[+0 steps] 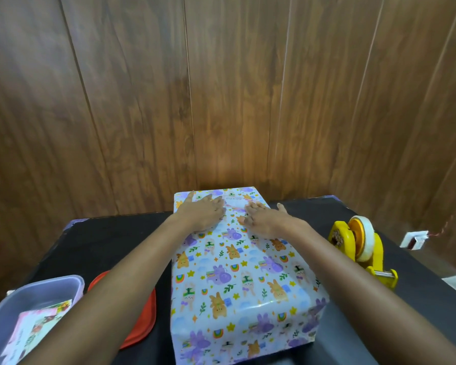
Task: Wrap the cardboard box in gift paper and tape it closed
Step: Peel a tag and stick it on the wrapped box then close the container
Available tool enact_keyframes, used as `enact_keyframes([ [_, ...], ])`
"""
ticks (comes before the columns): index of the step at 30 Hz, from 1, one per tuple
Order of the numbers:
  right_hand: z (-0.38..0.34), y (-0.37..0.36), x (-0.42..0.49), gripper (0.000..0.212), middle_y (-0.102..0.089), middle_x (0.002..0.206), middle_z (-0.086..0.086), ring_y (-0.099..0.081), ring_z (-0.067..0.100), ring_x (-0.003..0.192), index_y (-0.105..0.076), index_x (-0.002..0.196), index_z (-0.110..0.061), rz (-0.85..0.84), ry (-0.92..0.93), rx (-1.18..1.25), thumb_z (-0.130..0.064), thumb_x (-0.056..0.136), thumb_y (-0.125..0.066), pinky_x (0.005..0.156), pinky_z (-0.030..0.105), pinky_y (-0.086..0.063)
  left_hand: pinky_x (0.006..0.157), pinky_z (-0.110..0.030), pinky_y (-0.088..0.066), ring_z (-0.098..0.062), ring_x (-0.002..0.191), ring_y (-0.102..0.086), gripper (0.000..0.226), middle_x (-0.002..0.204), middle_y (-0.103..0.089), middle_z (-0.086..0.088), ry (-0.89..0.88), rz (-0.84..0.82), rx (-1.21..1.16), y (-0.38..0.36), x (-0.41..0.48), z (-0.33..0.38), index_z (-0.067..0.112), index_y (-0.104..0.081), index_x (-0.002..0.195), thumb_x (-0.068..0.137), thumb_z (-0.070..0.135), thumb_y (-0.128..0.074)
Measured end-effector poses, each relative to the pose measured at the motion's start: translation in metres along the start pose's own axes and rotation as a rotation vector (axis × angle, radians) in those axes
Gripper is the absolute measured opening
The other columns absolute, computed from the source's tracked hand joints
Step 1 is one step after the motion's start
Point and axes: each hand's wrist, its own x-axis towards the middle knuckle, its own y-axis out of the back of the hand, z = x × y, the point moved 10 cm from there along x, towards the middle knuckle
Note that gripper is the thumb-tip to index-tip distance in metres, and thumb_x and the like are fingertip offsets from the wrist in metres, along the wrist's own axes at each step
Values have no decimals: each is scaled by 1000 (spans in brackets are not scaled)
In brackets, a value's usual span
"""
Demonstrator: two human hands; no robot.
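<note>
The left hand (204, 214) lies palm down on the top face of the box (237, 285), near its far end, fingers straight and spread, holding nothing. The right hand (265, 219) lies flat just beside it on the same face, fingers extended toward the left hand, thumb pointing to the far right edge. Between the fingertips of the two hands sits a small pale label (234, 202); its print is too blurred to read. The box is fully covered in gift paper (248, 325), light blue with purple and orange animals, rainbows and stars; no cardboard shows. The box rests lengthwise at the centre of a black table (95, 241), its far end close to a wood-panelled wall (221, 101). To the right of the box, apart from it, stands a yellow tape dispenser (377, 248) carrying a roll of tape (366, 233). To the left, under the left forearm, lies a red lid (142, 325). Beside it at the near-left corner stands a translucent plastic container (50, 285) holding printed cards (37, 330).
</note>
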Motion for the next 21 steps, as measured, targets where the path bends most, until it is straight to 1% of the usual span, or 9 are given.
enact_keyframes([
  [2,1,6,-10,49,-24,155,4,-17,19,144,-31,144,-12,4,-6,36,-33,102,-17,116,54,4,114,-58,-2,-23,146,-3,48,159,-1,-2,47,12,12,4,-9,-4,12,-9,150,104,25,-11],
  [3,1,11,-17,39,-49,134,5,-35,23,131,-52,120,-13,25,-8,68,-26,101,-20,115,54,-1,114,-59,-2,-24,146,-4,47,159,-6,-2,72,42,-14,8,-17,-5,10,-14,149,104,22,-12],
  [5,1,27,-28,29,-51,79,1,-44,25,94,-43,71,-16,165,-22,133,-12,95,-28,109,48,-20,114,-58,-6,-25,145,-11,43,155,-21,-3,118,85,-114,15,-32,-7,8,-30,143,103,19,-18],
  [7,2,41,-40,25,-57,81,6,-51,28,87,-50,73,-9,321,-31,274,-5,89,-32,91,41,-37,111,-50,-24,-25,131,-37,31,136,-46,-7,141,192,-384,18,-41,-14,11,-50,122,101,18,-28],
  [9,4,50,-56,29,-66,102,12,-60,32,95,-63,94,0,447,-21,455,-1,88,-34,82,42,-47,89,-35,-42,-21,101,-56,27,109,-59,-4,178,341,-678,24,-62,-27,15,-58,102,98,23,-33],
  [12,4,52,-80,33,-64,110,8,-61,24,95,-66,96,-6,518,0,677,1,89,-35,76,34,-53,74,-28,-39,-15,88,-55,27,92,-59,0,196,479,-977,27,-93,-40,10,-67,99,97,23,-43],
  [14,-4,50,-95,32,-65,104,8,-59,15,81,-64,91,-14,521,54,821,1,88,-36,57,18,-47,66,-22,-38,-9,76,-53,23,77,-56,-2,180,518,-1120,27,-118,-42,3,-66,85,94,18,-51],
  [17,-23,43,-118,29,-67,92,8,-59,16,82,-60,90,-13,488,127,992,4,88,-36,59,19,-42,72,-26,-41,-10,81,-56,19,82,-63,0,191,522,-1262,20,-152,-49,6,-65,80,88,21,-56],
  [21,-54,32,-153,33,-65,85,6,-57,10,65,-57,79,-17,455,212,1083,6,89,-35,51,14,-42,77,-28,-43,-11,86,-61,25,92,-67,2,176,553,-1394,7,-211,-52,16,-64,82,96,11,-44],
])
